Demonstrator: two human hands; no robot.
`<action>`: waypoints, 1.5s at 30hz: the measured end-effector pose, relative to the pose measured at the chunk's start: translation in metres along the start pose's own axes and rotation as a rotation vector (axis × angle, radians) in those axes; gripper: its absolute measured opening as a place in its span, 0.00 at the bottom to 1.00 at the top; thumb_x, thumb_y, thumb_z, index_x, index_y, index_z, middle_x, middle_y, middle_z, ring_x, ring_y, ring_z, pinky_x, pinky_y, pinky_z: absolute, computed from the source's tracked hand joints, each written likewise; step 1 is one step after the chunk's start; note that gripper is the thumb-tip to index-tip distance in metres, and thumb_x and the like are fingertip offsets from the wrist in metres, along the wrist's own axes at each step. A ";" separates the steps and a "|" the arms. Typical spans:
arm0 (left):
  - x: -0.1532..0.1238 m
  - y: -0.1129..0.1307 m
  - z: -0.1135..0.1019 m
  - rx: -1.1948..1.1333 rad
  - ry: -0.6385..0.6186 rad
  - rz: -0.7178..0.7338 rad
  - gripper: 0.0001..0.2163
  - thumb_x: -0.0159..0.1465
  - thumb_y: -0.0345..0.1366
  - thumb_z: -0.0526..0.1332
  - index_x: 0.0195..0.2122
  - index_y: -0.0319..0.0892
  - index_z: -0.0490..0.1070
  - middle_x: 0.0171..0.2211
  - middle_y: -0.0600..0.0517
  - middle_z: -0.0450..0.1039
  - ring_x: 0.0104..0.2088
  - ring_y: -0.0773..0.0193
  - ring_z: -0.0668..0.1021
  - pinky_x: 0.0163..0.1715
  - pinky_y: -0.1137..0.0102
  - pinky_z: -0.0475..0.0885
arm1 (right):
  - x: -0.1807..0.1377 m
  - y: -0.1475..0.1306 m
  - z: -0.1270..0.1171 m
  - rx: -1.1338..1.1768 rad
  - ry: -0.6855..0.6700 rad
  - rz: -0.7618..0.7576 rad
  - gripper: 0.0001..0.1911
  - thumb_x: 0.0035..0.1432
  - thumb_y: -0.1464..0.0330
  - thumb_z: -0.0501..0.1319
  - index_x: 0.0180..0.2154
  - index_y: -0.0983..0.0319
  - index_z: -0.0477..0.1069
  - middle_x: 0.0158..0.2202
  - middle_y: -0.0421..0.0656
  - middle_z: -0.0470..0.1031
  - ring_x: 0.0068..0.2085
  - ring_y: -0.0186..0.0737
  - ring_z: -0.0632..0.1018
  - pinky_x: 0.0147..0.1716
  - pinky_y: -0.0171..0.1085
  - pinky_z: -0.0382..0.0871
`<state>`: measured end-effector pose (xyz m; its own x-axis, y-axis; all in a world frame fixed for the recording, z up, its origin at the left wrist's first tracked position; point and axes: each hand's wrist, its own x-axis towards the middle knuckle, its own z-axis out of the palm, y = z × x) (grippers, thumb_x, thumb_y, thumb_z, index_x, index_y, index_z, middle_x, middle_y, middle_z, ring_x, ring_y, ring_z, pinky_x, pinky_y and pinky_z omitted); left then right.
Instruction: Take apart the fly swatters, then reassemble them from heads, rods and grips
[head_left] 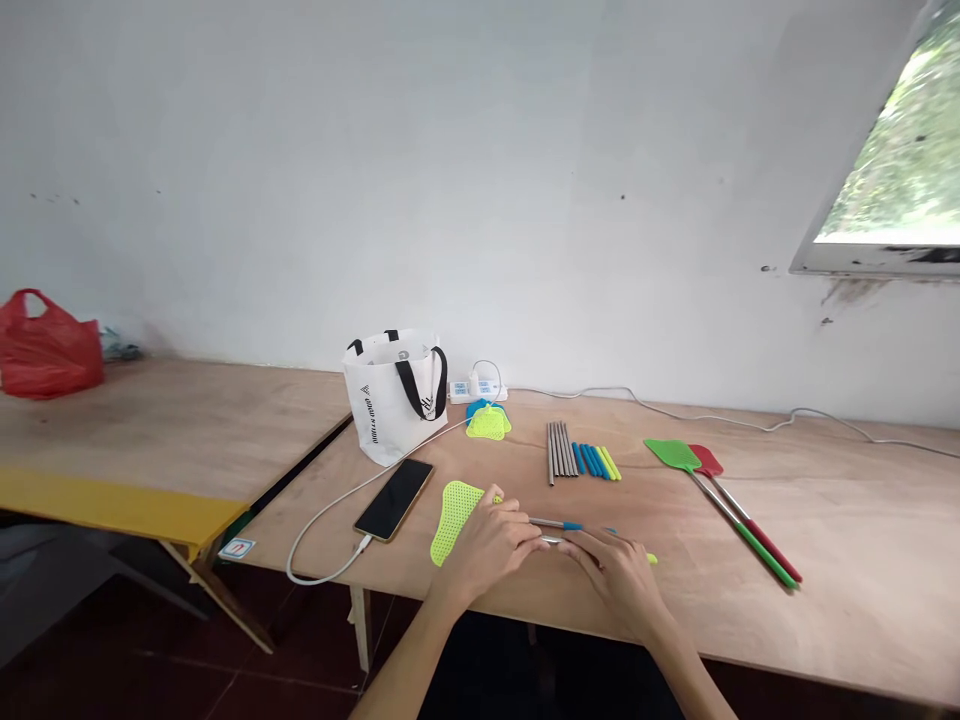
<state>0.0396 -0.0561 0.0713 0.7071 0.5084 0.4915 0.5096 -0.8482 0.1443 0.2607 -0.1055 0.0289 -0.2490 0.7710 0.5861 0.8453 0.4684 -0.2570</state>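
Observation:
A yellow-green fly swatter (454, 516) lies near the table's front edge, its perforated head to the left and its handle tip showing past my right hand. My left hand (491, 543) is closed around its neck, just right of the head. Over the handle end, my right hand (616, 578) has its fingers curled on it and hides most of the grip. Between the hands a short piece of metal shaft shows. Just behind it lies another metal shaft with a blue handle (572, 526), partly covered by my hands.
Behind are metal tubes (559, 452), blue and yellow grips (592, 462) and loose swatter heads (487, 424). Green (671, 454) and red (706, 460) fly swatters lie right. A cabled phone (394, 500), white bag (394, 400) and power strip (491, 390) stand left and behind.

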 end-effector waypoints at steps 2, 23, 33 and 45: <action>-0.001 -0.002 0.000 -0.020 -0.019 -0.010 0.18 0.73 0.42 0.59 0.27 0.43 0.76 0.24 0.54 0.77 0.30 0.63 0.73 0.44 0.62 0.59 | -0.002 0.003 0.000 0.004 -0.028 0.015 0.26 0.75 0.54 0.45 0.36 0.54 0.79 0.32 0.41 0.81 0.32 0.41 0.81 0.29 0.34 0.67; -0.033 -0.071 -0.040 -0.167 -0.022 -0.223 0.16 0.72 0.49 0.59 0.35 0.49 0.82 0.29 0.56 0.81 0.32 0.64 0.73 0.50 0.61 0.57 | -0.034 0.131 -0.080 -0.298 0.235 0.023 0.24 0.71 0.48 0.52 0.38 0.54 0.80 0.37 0.43 0.82 0.40 0.46 0.80 0.46 0.43 0.65; -0.026 -0.059 -0.041 -0.063 -0.021 -0.166 0.17 0.73 0.47 0.58 0.32 0.48 0.81 0.27 0.57 0.78 0.31 0.64 0.72 0.50 0.61 0.57 | -0.048 0.131 -0.084 -0.024 -0.042 0.303 0.31 0.67 0.41 0.48 0.30 0.54 0.76 0.28 0.42 0.78 0.30 0.44 0.77 0.34 0.39 0.68; 0.001 -0.004 -0.010 0.029 0.089 -0.001 0.20 0.76 0.42 0.54 0.28 0.43 0.75 0.23 0.55 0.75 0.29 0.65 0.70 0.41 0.64 0.57 | -0.009 0.055 -0.057 0.080 -0.038 0.192 0.28 0.67 0.43 0.53 0.30 0.55 0.79 0.27 0.43 0.78 0.29 0.43 0.77 0.33 0.39 0.69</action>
<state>0.0338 -0.0539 0.0796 0.6613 0.4927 0.5656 0.5251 -0.8425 0.1201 0.3367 -0.1115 0.0534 -0.1057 0.8643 0.4918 0.8389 0.3430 -0.4226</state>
